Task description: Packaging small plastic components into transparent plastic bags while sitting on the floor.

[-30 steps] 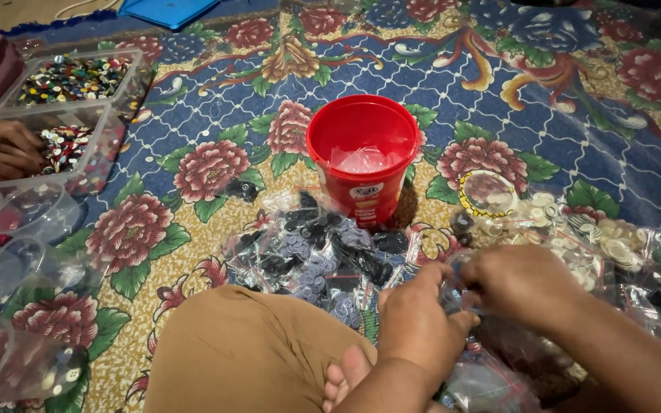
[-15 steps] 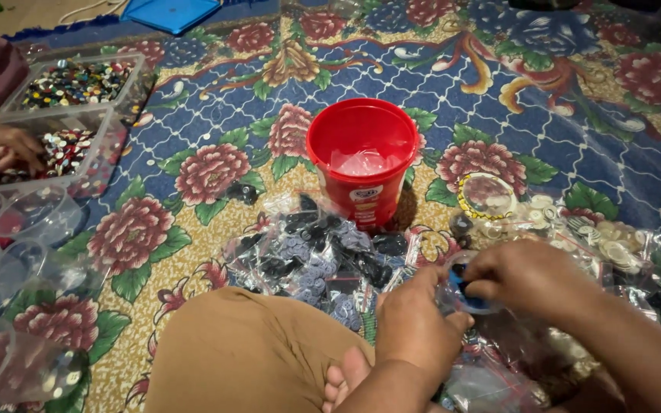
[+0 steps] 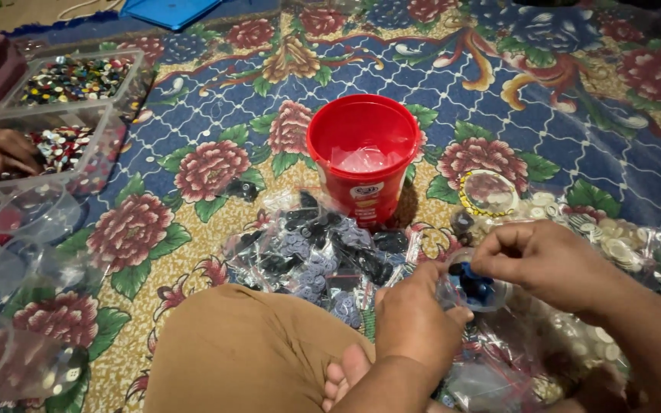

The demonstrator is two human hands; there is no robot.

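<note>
Two hands [image 3: 477, 294] pinching one small bag [image 3: 474, 287] (blue buttons inside), one red bucket [image 3: 363, 155], two button trays [image 3: 70, 115].

Red bucket [image 3: 363, 157]; blue floral carpet [image 3: 545, 99]

our forearms are bare, no sleeves; tan-brown trousers [image 3: 246, 352] cover our knee, and our toes [image 3: 343, 380] are bare.

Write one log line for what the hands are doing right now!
left hand: holds small clear bag of blue buttons | right hand: pinches bag top | red bucket: upright, behind | floral cloth: underneath
</note>
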